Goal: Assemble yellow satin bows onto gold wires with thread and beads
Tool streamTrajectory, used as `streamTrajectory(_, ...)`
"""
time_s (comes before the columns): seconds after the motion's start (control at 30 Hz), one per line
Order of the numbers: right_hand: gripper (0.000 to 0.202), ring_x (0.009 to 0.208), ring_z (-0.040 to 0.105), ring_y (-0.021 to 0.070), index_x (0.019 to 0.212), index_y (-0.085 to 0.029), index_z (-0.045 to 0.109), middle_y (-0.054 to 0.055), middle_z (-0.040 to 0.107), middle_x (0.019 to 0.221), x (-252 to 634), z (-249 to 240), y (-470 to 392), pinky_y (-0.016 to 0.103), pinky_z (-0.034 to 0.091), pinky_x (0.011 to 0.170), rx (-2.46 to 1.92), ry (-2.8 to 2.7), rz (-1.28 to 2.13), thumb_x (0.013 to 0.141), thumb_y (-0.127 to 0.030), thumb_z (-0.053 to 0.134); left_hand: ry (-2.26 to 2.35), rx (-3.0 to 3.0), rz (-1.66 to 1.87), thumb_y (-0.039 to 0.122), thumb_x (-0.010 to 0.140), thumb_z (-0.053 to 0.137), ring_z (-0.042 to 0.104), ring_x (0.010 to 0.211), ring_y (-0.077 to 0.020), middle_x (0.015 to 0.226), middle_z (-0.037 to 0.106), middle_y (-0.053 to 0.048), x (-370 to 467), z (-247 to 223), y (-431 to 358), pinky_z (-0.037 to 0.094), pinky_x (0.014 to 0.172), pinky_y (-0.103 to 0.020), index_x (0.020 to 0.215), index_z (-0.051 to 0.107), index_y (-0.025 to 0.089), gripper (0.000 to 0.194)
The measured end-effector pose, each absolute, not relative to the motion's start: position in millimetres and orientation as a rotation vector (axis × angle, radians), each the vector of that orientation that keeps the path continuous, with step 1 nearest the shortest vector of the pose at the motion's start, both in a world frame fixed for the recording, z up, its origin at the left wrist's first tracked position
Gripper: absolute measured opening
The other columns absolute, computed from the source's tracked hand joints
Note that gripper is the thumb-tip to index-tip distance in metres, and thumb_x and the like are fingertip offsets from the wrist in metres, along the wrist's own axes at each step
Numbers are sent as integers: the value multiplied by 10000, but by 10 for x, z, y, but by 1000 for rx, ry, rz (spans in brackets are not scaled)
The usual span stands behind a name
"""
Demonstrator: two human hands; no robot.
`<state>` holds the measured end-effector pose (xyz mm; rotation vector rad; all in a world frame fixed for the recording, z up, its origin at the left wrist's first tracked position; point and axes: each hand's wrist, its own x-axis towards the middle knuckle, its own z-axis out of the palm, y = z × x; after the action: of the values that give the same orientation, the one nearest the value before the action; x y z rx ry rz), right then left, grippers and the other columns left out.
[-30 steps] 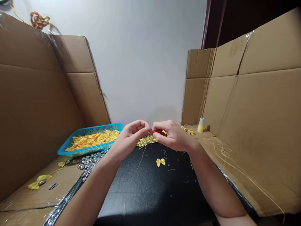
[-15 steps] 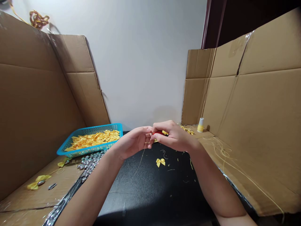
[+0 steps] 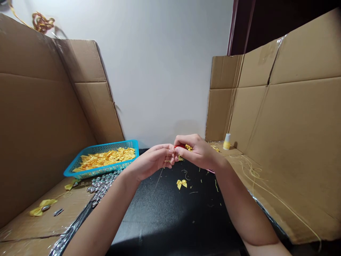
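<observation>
My left hand (image 3: 157, 159) and my right hand (image 3: 198, 152) meet at the fingertips above the far part of the black work surface (image 3: 170, 217). The right hand's thumb and index finger close on a small red object (image 3: 180, 145) whose kind I cannot make out. The left hand's fingers are pinched on a fine thread (image 3: 160, 176), which trails down from them. Below the hands lies a yellow ribbon bow (image 3: 182, 184). Gold pieces (image 3: 188, 147) show just behind the right hand's fingers.
A blue basket (image 3: 101, 144) of yellow ribbon bows stands at left, with silver beads (image 3: 105, 185) before it. A yellow thread spool (image 3: 226, 142) stands at right near loose thread (image 3: 252, 172). Cardboard walls (image 3: 287, 117) rise on both sides. Thread scraps dot the black surface.
My right hand has shifted slightly to the right with the red object, and its fingertips have turned a little. The left hand is nearly still, its fingertips slightly further right.
</observation>
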<state>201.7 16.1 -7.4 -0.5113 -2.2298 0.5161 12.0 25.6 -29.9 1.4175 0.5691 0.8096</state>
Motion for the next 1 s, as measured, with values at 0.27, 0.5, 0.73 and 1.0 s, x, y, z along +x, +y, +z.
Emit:
streamTrajectory(0.27,140,566,386,73,726,-167,530,-50,465,612,2039,-80,187,220,296,539,-563,-2214,393,855,-192,484,597,1564,976,393,804,582,588,814,-182,896,649,-70,62,-266,288,501,696,-288,884,685,196,237)
streamTrajectory(0.5,140,565,360,71,711,-175,493,-60,414,601,2040,-68,174,224,279,541,-571,-2203,370,850,-179,480,964,2112,1434,336,778,681,555,972,-210,985,611,-51,13,-208,126,441,807,-329,933,625,218,203)
streamTrajectory(0.73,160,564,357,71,716,-175,491,-61,405,604,2042,-61,162,224,271,538,-607,-2185,355,873,-194,473,1279,2762,1860,323,785,690,456,734,-181,802,500,-26,196,-206,-187,377,694,-331,741,674,227,107)
streamTrajectory(1.0,161,566,371,68,714,-176,489,-62,424,605,2018,-63,162,211,283,541,-585,-2194,315,874,-194,489,1550,2976,1662,282,868,576,418,657,-178,668,524,-25,254,-268,-206,334,635,-325,666,636,192,229)
